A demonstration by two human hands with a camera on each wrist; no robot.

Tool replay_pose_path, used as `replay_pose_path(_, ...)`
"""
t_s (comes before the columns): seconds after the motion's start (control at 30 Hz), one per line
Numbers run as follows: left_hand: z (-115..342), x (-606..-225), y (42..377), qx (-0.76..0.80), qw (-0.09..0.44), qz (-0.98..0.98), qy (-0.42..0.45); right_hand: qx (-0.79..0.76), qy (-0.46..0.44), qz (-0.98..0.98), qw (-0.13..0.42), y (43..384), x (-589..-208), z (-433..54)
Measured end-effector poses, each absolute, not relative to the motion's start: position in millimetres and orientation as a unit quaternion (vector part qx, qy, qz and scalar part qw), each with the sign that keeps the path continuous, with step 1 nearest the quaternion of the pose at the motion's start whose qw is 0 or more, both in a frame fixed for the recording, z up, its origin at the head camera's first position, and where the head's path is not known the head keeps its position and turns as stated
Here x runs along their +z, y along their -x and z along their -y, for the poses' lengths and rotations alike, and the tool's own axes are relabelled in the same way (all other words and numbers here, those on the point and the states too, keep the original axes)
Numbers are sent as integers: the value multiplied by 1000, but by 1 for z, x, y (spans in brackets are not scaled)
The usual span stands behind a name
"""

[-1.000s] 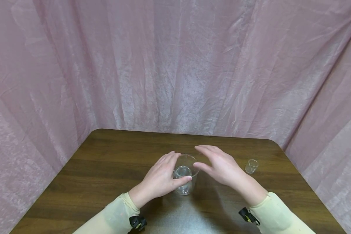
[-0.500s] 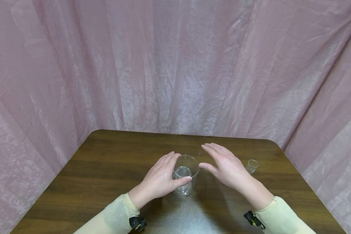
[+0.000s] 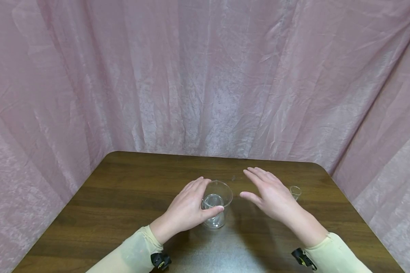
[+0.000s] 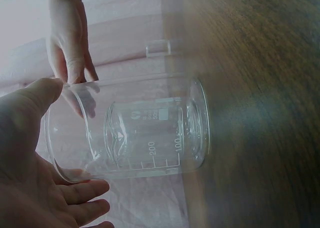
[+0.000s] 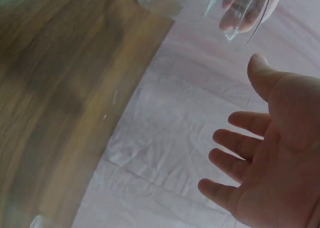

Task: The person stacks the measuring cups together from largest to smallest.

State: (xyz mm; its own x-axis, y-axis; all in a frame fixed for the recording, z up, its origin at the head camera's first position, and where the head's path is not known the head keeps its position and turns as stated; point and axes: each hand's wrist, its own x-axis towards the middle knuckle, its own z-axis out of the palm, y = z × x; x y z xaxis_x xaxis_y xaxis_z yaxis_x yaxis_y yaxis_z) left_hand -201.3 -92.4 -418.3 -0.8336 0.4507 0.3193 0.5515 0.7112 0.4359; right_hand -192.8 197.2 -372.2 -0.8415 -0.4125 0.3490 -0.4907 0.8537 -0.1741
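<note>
A large clear glass beaker (image 3: 225,197) stands upright on the table, with a smaller glass beaker (image 4: 145,130) inside it. White graduation marks show on the glass in the left wrist view. My left hand (image 3: 188,204) grips the large beaker at its rim, thumb on the near side and fingers on the far side. To the right of the beaker, apart from it, my right hand (image 3: 275,197) hovers with its fingers extended and nothing in it. Beyond that hand is a tiny glass beaker (image 3: 295,192), partly hidden by it.
The brown wooden table (image 3: 130,189) has rounded far corners. Pink curtains (image 3: 205,76) hang behind it and along both sides. A faint clear speck (image 3: 233,177), too small to identify, lies on the table beyond the large beaker.
My right hand has moved rightward, away from the large beaker, and now covers part of the tiny beaker. My left hand and both nested beakers have stayed in place.
</note>
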Motion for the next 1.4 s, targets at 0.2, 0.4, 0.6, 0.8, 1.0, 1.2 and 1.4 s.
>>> replay_pose_path(0.2, 93, -419, 201, -267, 101, 918, 275, 124, -232, 953, 149, 192, -373, -207)
replay_pose_path(0.4, 93, -418, 201, -268, 96, 919, 272, 119, -229, 955, 150, 192, -374, -215)
replay_pose_path(0.6, 93, -417, 200, -268, 94, 921, 268, 116, -215, 959, 143, 192, -375, -221)
replay_pose_path(0.8, 93, -417, 200, -268, 97, 921, 268, 115, -200, 964, 129, 192, -376, -228)
replay_pose_path(1.0, 93, -417, 200, -266, 94, 921, 268, 113, -196, 966, 125, 194, -379, -235)
replay_pose_path(1.2, 93, -417, 200, -265, 94, 921, 269, 109, -187, 968, 126, 195, -380, -242)
replay_pose_path(1.4, 93, -418, 200, -265, 95, 921, 270, 108, -179, 971, 119, 197, -380, -249)
